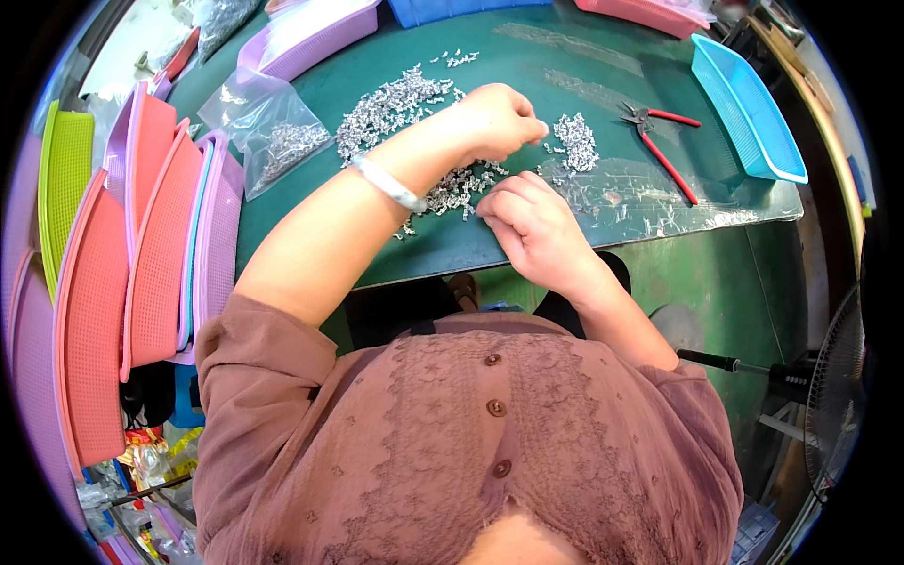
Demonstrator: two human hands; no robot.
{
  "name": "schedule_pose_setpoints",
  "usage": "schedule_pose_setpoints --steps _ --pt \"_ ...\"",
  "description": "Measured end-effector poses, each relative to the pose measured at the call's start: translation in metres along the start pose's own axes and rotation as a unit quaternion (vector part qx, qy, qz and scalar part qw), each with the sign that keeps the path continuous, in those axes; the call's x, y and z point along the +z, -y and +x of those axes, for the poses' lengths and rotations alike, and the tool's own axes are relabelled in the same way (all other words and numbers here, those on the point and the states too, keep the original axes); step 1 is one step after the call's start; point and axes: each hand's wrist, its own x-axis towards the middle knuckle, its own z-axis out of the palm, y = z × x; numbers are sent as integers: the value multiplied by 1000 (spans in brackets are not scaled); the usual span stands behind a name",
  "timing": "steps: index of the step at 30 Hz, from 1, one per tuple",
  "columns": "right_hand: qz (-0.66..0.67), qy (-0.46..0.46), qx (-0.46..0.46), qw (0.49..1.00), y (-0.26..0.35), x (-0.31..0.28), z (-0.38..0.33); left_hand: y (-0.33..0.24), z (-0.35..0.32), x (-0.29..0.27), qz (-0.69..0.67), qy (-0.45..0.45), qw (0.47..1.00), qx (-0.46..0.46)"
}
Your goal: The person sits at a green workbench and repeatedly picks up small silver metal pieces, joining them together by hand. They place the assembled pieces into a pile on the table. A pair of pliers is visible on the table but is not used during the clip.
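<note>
A large heap of tiny silvery metal parts (391,111) spreads over the green tabletop (527,80), running beneath my left forearm. My left hand (494,122), with a pale bangle (388,185) on its wrist, reaches across between this heap and a smaller pile of similar parts (576,143) to the right. Its fingers are pinched together. Closer to the table's front edge, my right hand (537,226) is closed, fingertips beside the near end of the heap. Whatever lies in either hand's fingers is hidden or too small to make out.
Red-handled pliers (667,168) lie open on the right, near a blue basket (749,113). A clear bag of metal parts (268,132) rests left of the heap. Stacked pink and purple baskets (94,320) stand at the left; a fan (833,395) is at the right.
</note>
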Motion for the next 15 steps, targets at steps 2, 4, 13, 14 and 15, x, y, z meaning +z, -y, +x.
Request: schedule_pose_setpoints --steps 2,4,13,14,15 --pt "-4 5 -7 1000 0 1 0 1 -12 -8 -31 -1 1000 -2" --pt "0 8 -8 1000 0 1 1 9 -22 -14 -55 3 998 7" --pt "-220 -58 112 967 -38 -46 13 37 -70 -17 -259 -19 966 5" --pt "-228 -45 112 966 -40 -47 15 41 -71 -17 -267 -8 964 3" --pt "-237 -32 112 965 -42 -47 17 41 -73 -16 -276 -2 961 7"
